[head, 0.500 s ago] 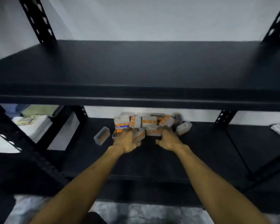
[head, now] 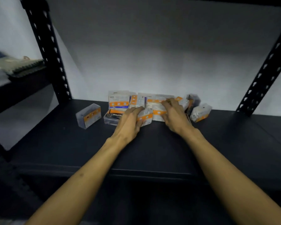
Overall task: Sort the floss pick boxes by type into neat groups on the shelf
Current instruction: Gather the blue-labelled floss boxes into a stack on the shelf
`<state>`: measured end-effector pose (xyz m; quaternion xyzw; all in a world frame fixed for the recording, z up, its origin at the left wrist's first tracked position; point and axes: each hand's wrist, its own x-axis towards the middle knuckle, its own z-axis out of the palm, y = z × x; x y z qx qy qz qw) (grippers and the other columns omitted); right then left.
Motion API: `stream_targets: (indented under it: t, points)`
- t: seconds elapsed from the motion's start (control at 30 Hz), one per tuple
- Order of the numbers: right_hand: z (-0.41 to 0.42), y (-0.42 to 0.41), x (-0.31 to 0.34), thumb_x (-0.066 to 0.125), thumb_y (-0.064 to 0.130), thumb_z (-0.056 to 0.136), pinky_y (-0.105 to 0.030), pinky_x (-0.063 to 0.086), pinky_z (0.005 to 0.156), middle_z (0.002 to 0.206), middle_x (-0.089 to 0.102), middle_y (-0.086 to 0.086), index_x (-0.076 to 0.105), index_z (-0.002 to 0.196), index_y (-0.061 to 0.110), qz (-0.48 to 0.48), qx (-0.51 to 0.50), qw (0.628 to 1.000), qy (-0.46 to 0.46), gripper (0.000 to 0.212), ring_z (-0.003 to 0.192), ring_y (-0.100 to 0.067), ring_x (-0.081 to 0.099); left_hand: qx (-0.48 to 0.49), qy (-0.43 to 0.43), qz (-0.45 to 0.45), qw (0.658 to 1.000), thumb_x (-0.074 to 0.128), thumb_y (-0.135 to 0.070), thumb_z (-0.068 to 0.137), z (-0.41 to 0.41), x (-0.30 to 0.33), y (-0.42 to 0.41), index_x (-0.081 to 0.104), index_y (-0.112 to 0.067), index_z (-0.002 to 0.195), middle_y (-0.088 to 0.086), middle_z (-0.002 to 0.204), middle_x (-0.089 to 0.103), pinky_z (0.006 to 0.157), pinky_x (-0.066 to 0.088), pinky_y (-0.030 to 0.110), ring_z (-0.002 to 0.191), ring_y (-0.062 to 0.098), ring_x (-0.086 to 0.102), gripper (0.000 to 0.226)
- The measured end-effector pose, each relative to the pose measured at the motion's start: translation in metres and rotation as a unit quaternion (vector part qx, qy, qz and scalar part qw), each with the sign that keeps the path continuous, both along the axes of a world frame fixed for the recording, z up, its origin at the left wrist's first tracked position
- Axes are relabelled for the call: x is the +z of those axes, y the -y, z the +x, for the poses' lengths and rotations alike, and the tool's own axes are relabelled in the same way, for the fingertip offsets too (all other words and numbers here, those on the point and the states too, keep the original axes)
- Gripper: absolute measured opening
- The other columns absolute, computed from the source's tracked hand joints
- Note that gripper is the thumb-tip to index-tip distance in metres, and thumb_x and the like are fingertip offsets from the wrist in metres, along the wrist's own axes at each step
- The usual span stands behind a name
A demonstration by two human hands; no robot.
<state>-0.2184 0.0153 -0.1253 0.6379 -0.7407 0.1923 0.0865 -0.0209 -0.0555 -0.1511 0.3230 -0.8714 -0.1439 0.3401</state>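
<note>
**Boxes heaped at back of shelf, both hands in the pile**

Boxes [head: 152, 103], clear with orange bands, lie jumbled against the wall at the rear of the black shelf [head: 152, 151]. Left hand [head: 128, 122] grips one orange-banded box [head: 144, 117], fingers curled over it. Right hand [head: 175, 116] rests on the pile, fingers fairly straight; blurred. Dark box [head: 112, 117] lies beside the left hand. One box [head: 88, 115] sits apart left, another [head: 200, 112] at the right end.
</note>
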Motion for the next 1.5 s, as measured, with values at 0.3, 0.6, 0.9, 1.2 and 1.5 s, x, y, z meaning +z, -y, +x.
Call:
stream_targets:
  t: [0.3, 0.6, 0.9, 1.2, 1.5]
  points:
    - [0.006, -0.024, -0.003, 0.066, 0.013, 0.093, -0.045, 0.041, 0.106, 0.131, 0.047, -0.017, 0.061, 0.128, 0.002, -0.033, 0.006, 0.999, 0.025, 0.037, 0.119, -0.037, 0.049, 0.011, -0.056, 0.057, 0.997, 0.069, -0.02, 0.092, 0.014, -0.001, -0.022, 0.058, -0.016, 0.136, 0.006, 0.137, 0.059, 0.108, 0.04, 0.03, 0.129, 0.022, 0.052, 0.045]
    - [0.016, -0.04, -0.023, 0.054, 0.018, 0.1, -0.043, 0.03, 0.104, 0.14, 0.051, -0.011, 0.054, 0.14, 0.015, -0.086, -0.023, 0.996, 0.021, 0.041, 0.128, -0.033, 0.042, 0.014, -0.036, 0.008, 0.999, 0.062, -0.027, 0.096, 0.026, -0.007, -0.045, 0.059, -0.022, 0.136, 0.0, 0.135, 0.046, 0.102, 0.045, 0.03, 0.119, 0.014, 0.049, 0.04]
    - [0.027, -0.072, -0.04, 0.065, 0.009, 0.09, -0.042, 0.038, 0.107, 0.125, 0.041, -0.013, 0.051, 0.139, 0.006, -0.12, 0.044, 0.99, 0.066, 0.051, 0.117, -0.027, 0.039, -0.003, -0.119, 0.039, 0.992, 0.077, -0.013, 0.084, 0.05, -0.009, -0.075, 0.063, -0.021, 0.13, -0.013, 0.125, 0.058, 0.091, 0.032, -0.003, 0.112, -0.008, 0.048, 0.05]
    - [0.036, -0.104, -0.042, 0.07, 0.012, 0.091, -0.025, 0.028, 0.113, 0.135, 0.053, -0.006, 0.058, 0.137, 0.014, -0.067, 0.09, 0.987, 0.116, 0.047, 0.135, -0.024, 0.04, -0.033, -0.13, 0.059, 0.989, 0.079, -0.013, 0.082, 0.067, -0.013, -0.089, 0.068, -0.024, 0.127, -0.014, 0.127, 0.064, 0.098, 0.03, -0.002, 0.118, -0.008, 0.051, 0.047]
    - [0.035, -0.11, -0.037, 0.073, 0.021, 0.09, -0.03, 0.034, 0.112, 0.135, 0.059, -0.004, 0.071, 0.123, 0.013, -0.105, 0.059, 0.975, 0.189, 0.034, 0.139, -0.022, 0.044, -0.034, -0.061, 0.012, 0.997, 0.072, -0.014, 0.084, 0.076, -0.018, -0.09, 0.072, -0.026, 0.117, -0.013, 0.127, 0.065, 0.108, 0.042, 0.026, 0.12, 0.002, 0.055, 0.035]
